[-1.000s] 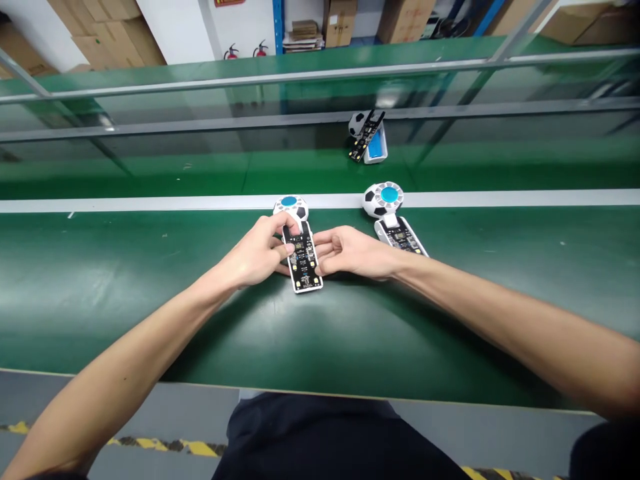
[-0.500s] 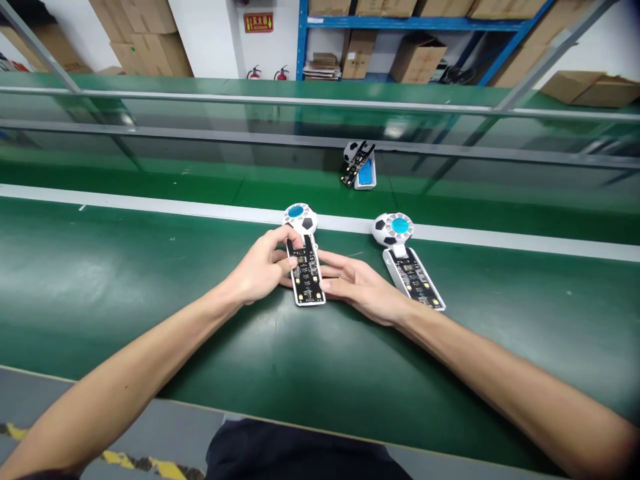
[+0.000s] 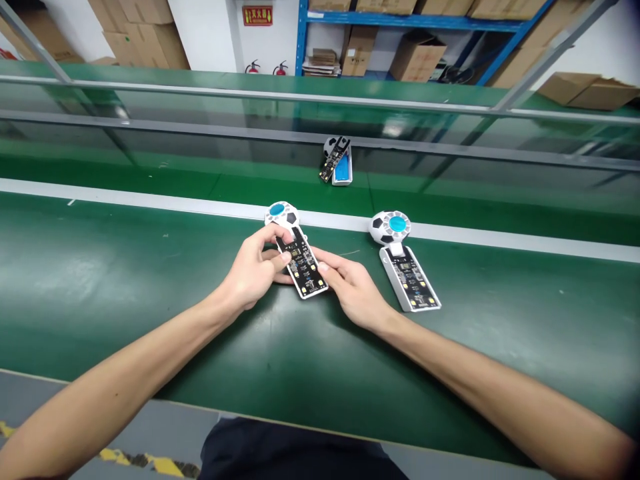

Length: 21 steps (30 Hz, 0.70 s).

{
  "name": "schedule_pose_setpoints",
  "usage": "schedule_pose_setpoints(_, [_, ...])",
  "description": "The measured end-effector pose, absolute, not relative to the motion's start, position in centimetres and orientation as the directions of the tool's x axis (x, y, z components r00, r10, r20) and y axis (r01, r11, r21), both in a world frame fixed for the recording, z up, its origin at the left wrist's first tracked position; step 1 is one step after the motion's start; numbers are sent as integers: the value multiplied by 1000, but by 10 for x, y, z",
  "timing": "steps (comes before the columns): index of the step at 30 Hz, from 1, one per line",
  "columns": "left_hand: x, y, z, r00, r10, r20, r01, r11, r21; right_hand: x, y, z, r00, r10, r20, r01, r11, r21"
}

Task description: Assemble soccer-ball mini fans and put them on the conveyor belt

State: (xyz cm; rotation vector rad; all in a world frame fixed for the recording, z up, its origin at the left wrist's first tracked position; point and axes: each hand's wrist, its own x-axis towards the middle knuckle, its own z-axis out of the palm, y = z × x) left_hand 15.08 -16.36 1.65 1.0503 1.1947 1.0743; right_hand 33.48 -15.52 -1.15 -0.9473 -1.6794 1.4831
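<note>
A hand-held fan (image 3: 300, 259) with a football-patterned head and an exposed black circuit board in its white handle lies on the green belt (image 3: 150, 280). My left hand (image 3: 255, 270) pinches its upper handle from the left, thumb on the board. From the right, my right hand (image 3: 350, 283) grips the handle's lower edge with its fingertips. A second such fan (image 3: 405, 267) lies just right of my right hand, untouched.
A third fan (image 3: 337, 162) with a loose board and a blue part lies farther back on the belt. A white strip (image 3: 500, 235) crosses the belt. Metal rails (image 3: 200, 93) run behind, with cardboard boxes (image 3: 415, 60) and blue shelving beyond.
The held fan has turned so its handle points lower right and it has shifted slightly left. The far fan has moved left along the belt.
</note>
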Motion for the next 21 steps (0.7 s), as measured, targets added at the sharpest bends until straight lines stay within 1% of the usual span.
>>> schedule_pose_setpoints(4, [151,-165,16,33,987,-155,-69,157,985,330,-154,-15,-463,886,14,-9,11,-1000])
schedule_pose_setpoints(9, [149,-163,14,60,994,-89,-28,90,996,329,-150,-20,-475,879,-31,-157,-120,-980])
schedule_pose_setpoints(11, [147,-161,14,87,994,-72,44,68,997,329,-149,-19,-475,880,-14,-161,-102,-982])
schedule_pose_setpoints(13, [144,-159,17,109,992,-60,222,35,974,328,-149,-19,-464,886,12,-133,-57,-989])
schedule_pose_setpoints(14, [143,-159,20,116,992,-53,351,9,936,328,-150,-19,-453,891,18,-118,-40,-992])
schedule_pose_setpoints(15, [143,-159,25,115,993,-38,492,-24,871,327,-150,-19,-440,898,13,-105,-37,-994])
schedule_pose_setpoints(17, [146,-160,35,101,994,29,722,-93,686,325,-151,-20,-404,914,-29,-88,-70,-994])
schedule_pose_setpoints(18, [148,-161,39,93,994,65,788,-113,605,323,-151,-20,-383,922,-53,-80,-91,-993])
schedule_pose_setpoints(19, [152,-161,43,79,992,100,825,-121,552,322,-152,-20,-360,930,-73,-77,-107,-991])
schedule_pose_setpoints(21, [162,-162,47,36,987,157,845,-114,523,318,-153,-20,-330,941,-75,-89,-110,-990])
